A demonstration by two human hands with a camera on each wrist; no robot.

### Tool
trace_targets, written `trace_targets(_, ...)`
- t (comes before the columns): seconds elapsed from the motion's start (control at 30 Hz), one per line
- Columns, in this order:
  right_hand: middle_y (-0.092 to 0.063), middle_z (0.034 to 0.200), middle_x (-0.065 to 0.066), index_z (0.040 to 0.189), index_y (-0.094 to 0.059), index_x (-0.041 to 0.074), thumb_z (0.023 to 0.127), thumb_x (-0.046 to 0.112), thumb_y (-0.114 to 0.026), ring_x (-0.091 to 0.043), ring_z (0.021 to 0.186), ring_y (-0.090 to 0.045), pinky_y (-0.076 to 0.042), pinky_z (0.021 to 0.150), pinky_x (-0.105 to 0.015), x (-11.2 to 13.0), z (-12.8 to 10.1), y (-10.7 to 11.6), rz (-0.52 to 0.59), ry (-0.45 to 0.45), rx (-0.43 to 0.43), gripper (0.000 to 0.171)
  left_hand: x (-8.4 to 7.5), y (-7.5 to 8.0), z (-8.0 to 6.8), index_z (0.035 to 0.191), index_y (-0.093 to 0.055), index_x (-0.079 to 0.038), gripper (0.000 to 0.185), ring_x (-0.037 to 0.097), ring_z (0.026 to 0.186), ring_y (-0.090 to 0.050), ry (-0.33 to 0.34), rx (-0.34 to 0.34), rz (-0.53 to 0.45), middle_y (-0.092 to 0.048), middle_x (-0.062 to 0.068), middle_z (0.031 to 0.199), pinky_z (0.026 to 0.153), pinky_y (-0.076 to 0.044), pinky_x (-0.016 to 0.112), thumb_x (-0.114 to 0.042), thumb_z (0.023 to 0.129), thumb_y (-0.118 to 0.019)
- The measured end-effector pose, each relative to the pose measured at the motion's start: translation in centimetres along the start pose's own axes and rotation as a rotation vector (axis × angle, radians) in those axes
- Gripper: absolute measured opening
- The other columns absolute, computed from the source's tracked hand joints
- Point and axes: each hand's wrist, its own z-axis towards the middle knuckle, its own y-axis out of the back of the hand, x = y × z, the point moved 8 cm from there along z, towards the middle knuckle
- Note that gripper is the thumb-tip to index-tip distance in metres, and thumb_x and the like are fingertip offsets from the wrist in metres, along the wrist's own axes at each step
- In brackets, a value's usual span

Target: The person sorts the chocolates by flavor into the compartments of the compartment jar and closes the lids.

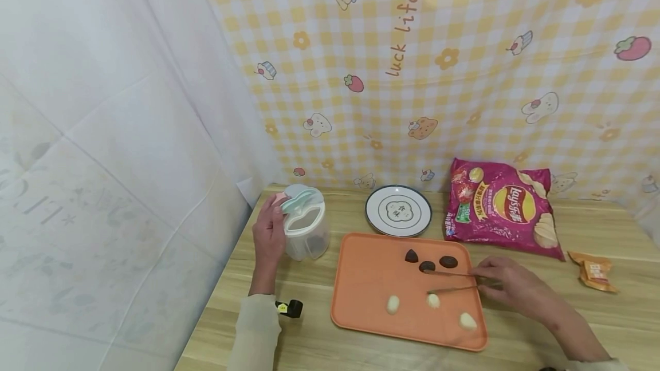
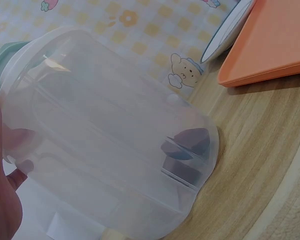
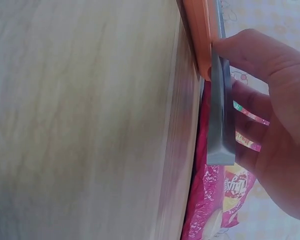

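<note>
My left hand grips a clear plastic jar with a pale green flip lid at the table's back left; dark pieces lie at the jar's bottom. My right hand holds metal tongs over the orange tray, with both tong tips apart above the tray. The tong end lies against my fingers in the right wrist view. On the tray lie three dark cookies and three pale sweets.
A white plate with a dark rim stands behind the tray. A pink crisp bag lies at the back right, and a small orange packet to its right. Patterned cloth walls enclose the wooden table.
</note>
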Motion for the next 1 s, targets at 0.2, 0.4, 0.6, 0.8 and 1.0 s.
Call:
trace_targets(0.2,-0.059,0.098,0.005,0.109,-0.071,0.011,0.075,0.017,-0.079,-0.011,0.084,-0.056,-0.051,0.063,-0.026,-0.2,-0.1,-0.2,0.021,-0.075,0.040,0.036,0.0,0.0,0.0,0.113,-0.069,-0.008,0.031,0.029,0.124,-0.047,-0.007,-0.001,-0.014,-0.066,0.002,0.115,0.104,-0.033,0.041,-0.022,0.100,-0.044)
trace_targets(0.4,-0.061,0.102,0.004,0.111,-0.070,0.012,0.073,0.025,-0.082,-0.015,0.090,-0.058,-0.053,0.069,-0.032,0.1,0.3,0.4,-0.011,-0.066,-0.020,0.042,0.2,-0.1,-0.1,0.113,-0.069,-0.009,0.032,0.026,0.124,-0.046,-0.001,0.003,-0.015,-0.065,0.002,0.116,0.104,-0.033,0.041,-0.023,0.100,-0.044)
trace_targets(0.6,-0.062,0.106,0.004,0.108,-0.071,0.013,0.073,0.017,-0.080,-0.014,0.095,-0.056,-0.051,0.075,-0.040,1.0,1.9,1.3,-0.108,-0.043,-0.078,0.036,0.1,0.0,0.0,0.112,-0.070,-0.008,0.029,0.032,0.123,-0.047,-0.021,-0.011,-0.018,-0.066,0.004,0.114,0.103,-0.034,0.042,-0.020,0.099,-0.046)
trace_targets(0.8,-0.059,0.107,0.011,0.105,-0.069,0.020,0.079,0.017,-0.075,-0.010,0.100,-0.052,-0.048,0.080,-0.036,2.7,4.4,1.8,-0.065,-0.026,-0.099,0.027,0.0,-0.1,0.0,0.112,-0.070,-0.009,0.029,0.029,0.123,-0.047,-0.020,-0.009,-0.015,-0.066,0.004,0.114,0.102,-0.034,0.044,-0.021,0.099,-0.046)
trace_targets(1.0,-0.058,0.107,0.017,0.105,-0.064,0.032,0.088,0.025,-0.067,-0.008,0.103,-0.053,-0.049,0.082,-0.036,4.5,8.0,1.4,0.107,-0.046,-0.058,0.018,0.1,-0.1,0.0,0.112,-0.070,-0.013,0.029,0.022,0.124,-0.046,0.024,-0.006,-0.007,-0.065,0.000,0.115,0.103,-0.034,0.043,-0.023,0.099,-0.046)
